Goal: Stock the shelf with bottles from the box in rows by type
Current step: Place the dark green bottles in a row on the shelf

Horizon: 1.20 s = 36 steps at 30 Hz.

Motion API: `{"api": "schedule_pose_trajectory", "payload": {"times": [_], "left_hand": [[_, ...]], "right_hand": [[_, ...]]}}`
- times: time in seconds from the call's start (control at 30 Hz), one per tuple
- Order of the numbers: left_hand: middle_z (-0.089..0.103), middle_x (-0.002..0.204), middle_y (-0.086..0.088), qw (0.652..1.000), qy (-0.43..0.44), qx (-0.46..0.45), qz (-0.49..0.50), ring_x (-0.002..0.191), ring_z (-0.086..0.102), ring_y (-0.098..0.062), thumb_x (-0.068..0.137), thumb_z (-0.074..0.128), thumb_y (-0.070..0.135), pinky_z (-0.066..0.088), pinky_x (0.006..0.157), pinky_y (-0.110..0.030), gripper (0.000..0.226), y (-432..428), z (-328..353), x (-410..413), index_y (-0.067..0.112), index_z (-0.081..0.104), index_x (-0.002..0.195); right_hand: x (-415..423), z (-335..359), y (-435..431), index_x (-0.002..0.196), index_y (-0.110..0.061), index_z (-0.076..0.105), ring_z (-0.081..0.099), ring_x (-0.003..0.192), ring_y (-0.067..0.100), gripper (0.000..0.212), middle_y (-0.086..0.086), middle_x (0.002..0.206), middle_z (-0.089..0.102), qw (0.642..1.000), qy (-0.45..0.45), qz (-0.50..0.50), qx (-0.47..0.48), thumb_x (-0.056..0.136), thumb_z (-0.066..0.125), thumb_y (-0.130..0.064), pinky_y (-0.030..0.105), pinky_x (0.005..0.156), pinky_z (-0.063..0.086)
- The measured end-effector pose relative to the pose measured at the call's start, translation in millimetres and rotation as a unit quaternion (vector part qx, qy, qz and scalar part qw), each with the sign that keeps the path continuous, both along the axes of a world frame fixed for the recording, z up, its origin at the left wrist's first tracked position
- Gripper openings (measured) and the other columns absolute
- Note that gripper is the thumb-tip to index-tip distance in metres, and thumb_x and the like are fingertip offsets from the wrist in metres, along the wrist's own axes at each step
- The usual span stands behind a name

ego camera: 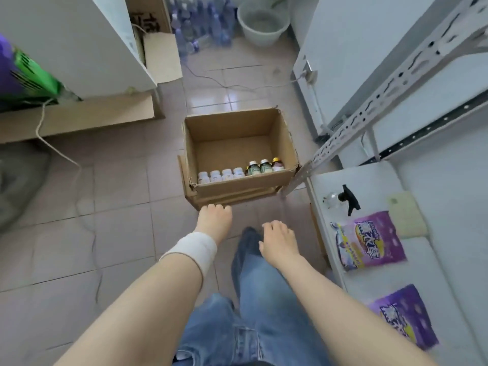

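Starting at the far left, a purple and green package (15, 72) sits beside a white cabinet (79, 35), with a flat sheet of cardboard (79, 117) lying below them and a pale cord (60, 151) trailing across the tiled floor (118, 233). Farther back, clear water bottles (200, 19) crowd next to a white basin (261, 22). At the centre the open cardboard box (237, 191) stands on the floor, and its near right corner is just beside the slotted metal upright (369, 107) of the shelf (449, 260). Inside, along the near wall, stand four white bottles (221, 175), then green-labelled bottles (260, 166) and one gold-capped bottle (276, 163). The left hand (215, 220), with a white wrap (195, 249) round its wrist, reaches to the box's lower front edge with relaxed fingers, grasping nothing; I cannot tell whether it touches. The right hand (280, 244) hangs released above a jeans leg (258, 299), fingers loosely bent and holding nothing. On the shelf to the right lie a spray bottle (346, 199), a pale cloth (406, 215) and two purple bags (369, 241), well apart from the box's bottles.
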<state>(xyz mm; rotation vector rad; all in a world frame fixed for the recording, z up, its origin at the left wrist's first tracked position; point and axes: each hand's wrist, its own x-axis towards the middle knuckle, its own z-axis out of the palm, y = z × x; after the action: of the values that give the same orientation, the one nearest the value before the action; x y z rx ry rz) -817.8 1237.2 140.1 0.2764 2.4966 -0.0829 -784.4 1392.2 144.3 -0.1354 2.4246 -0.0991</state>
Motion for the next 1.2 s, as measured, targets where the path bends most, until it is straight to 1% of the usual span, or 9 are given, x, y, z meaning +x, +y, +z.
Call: {"api": "schedule_pose_trajectory", "payload": {"times": [0.2,0.4,0.5,0.6,0.8,0.93,1.0,1.1,1.2], "left_hand": [[0.055,0.127,-0.014,0.995,-0.069,0.023,0.069,0.119,0.050,-0.032,0.094,0.042,0.012,0.040,0.095,-0.037,0.029,15.5,-23.0,-55.4,0.007,0.046,0.122],[0.055,0.126,-0.011,0.988,-0.069,0.071,0.114,0.116,0.052,-0.030,0.093,0.047,0.024,0.042,0.089,-0.036,0.033,15.2,-39.1,-132.6,0.009,0.047,0.122],[0.056,0.124,-0.011,0.986,-0.088,0.081,0.119,0.114,0.054,-0.029,0.094,0.046,0.025,0.044,0.085,-0.036,0.033,11.5,-57.5,-173.1,0.009,0.047,0.123],[0.055,0.126,-0.011,0.974,-0.119,0.097,0.168,0.114,0.053,-0.029,0.094,0.045,0.021,0.045,0.086,-0.036,0.034,8.9,-73.8,-203.7,0.010,0.047,0.126],[0.055,0.129,-0.009,0.928,-0.221,0.149,0.259,0.116,0.054,-0.028,0.094,0.048,0.033,0.044,0.092,-0.037,0.044,28.2,-125.6,-241.3,0.015,0.041,0.133],[0.058,0.127,-0.007,0.852,-0.246,0.210,0.412,0.114,0.056,-0.026,0.094,0.050,0.035,0.044,0.093,-0.036,0.046,47.9,-215.9,-260.5,0.012,0.039,0.132],[0.057,0.128,-0.009,0.828,-0.236,0.219,0.458,0.115,0.055,-0.027,0.094,0.050,0.037,0.044,0.093,-0.036,0.049,54.7,-251.4,-264.5,0.009,0.038,0.133],[0.053,0.129,-0.012,0.823,-0.215,0.227,0.473,0.118,0.051,-0.027,0.090,0.052,0.045,0.042,0.096,-0.035,0.057,58.5,-281.6,-267.0,0.007,0.042,0.131],[0.054,0.128,-0.011,0.816,-0.203,0.281,0.463,0.117,0.052,-0.024,0.087,0.058,0.046,0.042,0.099,-0.034,0.055,58.1,-290.3,-266.5,0.008,0.049,0.126]], "right_hand": [[-75.0,-18.0,30.0,0.133,-0.010,0.039,0.036,0.129,0.028,0.042,0.011,0.136,0.042,0.998,-0.049,0.038,0.012,0.095,0.042,-0.027,0.037,0.105,0.031],[-170.6,-36.2,26.9,0.135,-0.011,0.039,0.040,0.128,0.026,0.045,0.009,0.137,0.044,0.998,-0.041,0.037,0.009,0.095,0.044,-0.031,0.036,0.104,0.034],[-219.1,-55.0,22.7,0.135,-0.011,0.039,0.041,0.127,0.027,0.047,0.010,0.137,0.045,0.999,-0.043,-0.005,0.012,0.094,0.046,-0.031,0.036,0.103,0.036],[-258.1,-70.3,21.7,0.133,-0.008,0.040,0.043,0.125,0.029,0.047,0.013,0.135,0.046,0.997,-0.065,-0.037,0.014,0.093,0.047,-0.029,0.037,0.101,0.038],[-309.1,-127.3,38.1,0.136,-0.013,0.038,0.039,0.128,0.027,0.059,0.010,0.136,0.046,0.996,-0.085,0.025,0.022,0.087,0.058,-0.040,0.036,0.103,0.036],[-341.5,-211.8,50.5,0.141,-0.015,0.032,0.020,0.141,0.028,0.068,0.009,0.145,0.038,0.988,-0.120,0.100,0.000,0.086,0.059,-0.043,0.038,0.113,0.023],[-352.1,-243.0,55.7,0.143,-0.015,0.030,0.017,0.142,0.029,0.072,0.009,0.146,0.036,0.980,-0.137,0.145,-0.014,0.084,0.059,-0.047,0.038,0.113,0.021],[-360.5,-271.0,60.0,0.141,-0.016,0.033,0.027,0.134,0.031,0.077,0.010,0.141,0.041,0.970,-0.163,0.182,-0.014,0.080,0.056,-0.059,0.039,0.107,0.028],[-364.9,-278.0,58.3,0.135,-0.019,0.043,0.033,0.125,0.030,0.074,0.010,0.131,0.048,0.964,-0.186,0.189,-0.027,0.078,0.055,-0.064,0.039,0.100,0.032]]}}
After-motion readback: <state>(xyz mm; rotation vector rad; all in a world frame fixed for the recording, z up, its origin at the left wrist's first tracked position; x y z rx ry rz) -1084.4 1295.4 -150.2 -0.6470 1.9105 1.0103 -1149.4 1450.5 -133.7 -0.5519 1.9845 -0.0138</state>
